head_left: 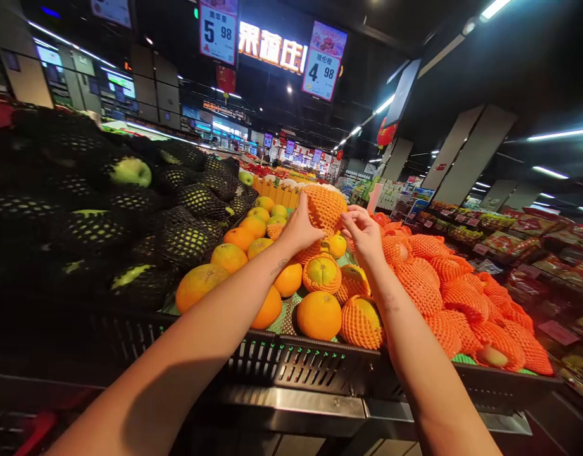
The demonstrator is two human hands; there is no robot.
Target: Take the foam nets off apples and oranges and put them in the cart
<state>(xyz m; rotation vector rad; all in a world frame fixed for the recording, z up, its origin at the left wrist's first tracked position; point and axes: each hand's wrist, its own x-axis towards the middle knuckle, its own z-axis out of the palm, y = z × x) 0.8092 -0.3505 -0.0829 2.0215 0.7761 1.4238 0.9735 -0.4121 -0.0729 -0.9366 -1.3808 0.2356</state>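
Observation:
My left hand (pixel 303 225) is wrapped round an orange in an orange foam net (pixel 325 208), held up above the fruit display. From the other side, my right hand (pixel 362 233) touches the net's edge with thumb and fingertips pinched together. Below both hands lie loose oranges (pixel 319 315), some bare. Others sit in foam nets, such as a netted orange (pixel 321 272) with its top showing. The side of the held fruit facing away from me is hidden.
To the left, green apples in black nets (pixel 189 237) are piled high. Fruits in red-orange foam nets (pixel 419 282) fill the right side. A black slatted crate edge (pixel 300 364) runs along the front. Price signs (pixel 323 60) hang overhead; packaged goods (pixel 540 225) stand on shelves at right.

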